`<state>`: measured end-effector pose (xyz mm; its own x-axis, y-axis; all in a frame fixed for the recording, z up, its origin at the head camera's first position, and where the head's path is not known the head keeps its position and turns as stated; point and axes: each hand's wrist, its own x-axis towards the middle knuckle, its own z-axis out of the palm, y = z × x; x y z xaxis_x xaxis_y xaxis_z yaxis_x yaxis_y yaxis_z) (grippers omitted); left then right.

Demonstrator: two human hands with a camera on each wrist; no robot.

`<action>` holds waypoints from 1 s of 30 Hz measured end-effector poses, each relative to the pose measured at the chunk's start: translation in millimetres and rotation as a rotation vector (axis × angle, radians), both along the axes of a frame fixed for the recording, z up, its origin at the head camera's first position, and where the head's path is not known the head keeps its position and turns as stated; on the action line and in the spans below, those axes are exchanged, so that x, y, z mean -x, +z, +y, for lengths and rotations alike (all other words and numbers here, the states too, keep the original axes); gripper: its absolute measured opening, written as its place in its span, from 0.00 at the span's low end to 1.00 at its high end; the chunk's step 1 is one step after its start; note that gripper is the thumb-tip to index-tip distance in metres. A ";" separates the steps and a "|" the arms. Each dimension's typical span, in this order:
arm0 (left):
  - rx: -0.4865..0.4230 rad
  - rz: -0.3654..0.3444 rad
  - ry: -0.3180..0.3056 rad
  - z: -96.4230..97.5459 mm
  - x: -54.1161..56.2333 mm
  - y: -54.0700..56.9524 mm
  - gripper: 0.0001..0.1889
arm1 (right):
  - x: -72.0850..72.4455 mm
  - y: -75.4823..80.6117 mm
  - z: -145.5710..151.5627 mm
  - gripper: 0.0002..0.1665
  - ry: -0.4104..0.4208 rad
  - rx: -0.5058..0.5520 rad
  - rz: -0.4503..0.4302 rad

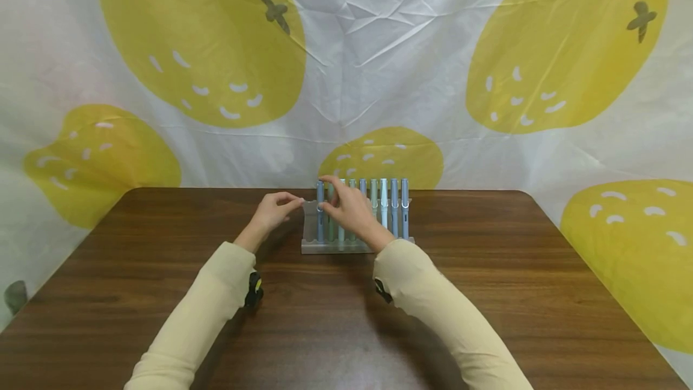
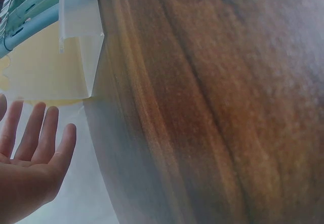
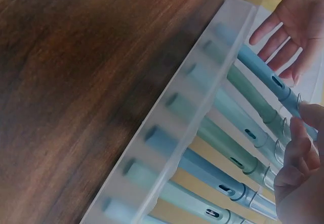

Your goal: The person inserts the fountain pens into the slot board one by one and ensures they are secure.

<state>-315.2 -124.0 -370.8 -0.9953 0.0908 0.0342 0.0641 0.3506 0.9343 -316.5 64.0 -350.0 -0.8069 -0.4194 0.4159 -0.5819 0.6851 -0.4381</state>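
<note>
A frosted clear pen stand point(image 1: 311, 248) on the table holds a row of upright pens in blue, green and pale blue. My right hand point(image 1: 352, 209) reaches across its front and pinches the leftmost blue pen point(image 1: 320, 221) by the cap; in the right wrist view that pen point(image 3: 263, 72) has its lower end in the stand's base. With thumb and index finger, my left hand point(image 1: 273, 212) pinches the stand's upper left corner, its other fingers point(image 2: 45, 133) extended. The right hand hides parts of the middle pens.
The brown wooden table point(image 1: 303, 330) extends around the stand. Behind its back edge hangs a white cloth point(image 1: 346, 89) printed with yellow fruit. At the row's right end stands another blue pen point(image 1: 405, 209). Dark devices are strapped at both wrists.
</note>
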 end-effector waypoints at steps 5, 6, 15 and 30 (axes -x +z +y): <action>0.003 -0.007 -0.009 -0.9 0.5 0.2 0.18 | 2.5 -0.3 0.1 0.32 -0.023 -0.029 -0.045; 0.003 -0.006 -0.010 -1.2 0.5 0.1 0.18 | 2.8 -0.1 -0.2 0.32 -0.027 -0.034 -0.053; -0.004 -0.002 -0.007 -0.9 2.2 -0.6 0.17 | 4.7 3.2 -5.2 0.32 -0.080 -0.103 -0.076; 0.012 -0.010 -0.006 0.0 -1.4 0.0 0.19 | 3.6 5.7 -6.9 0.33 -0.101 -0.153 -0.079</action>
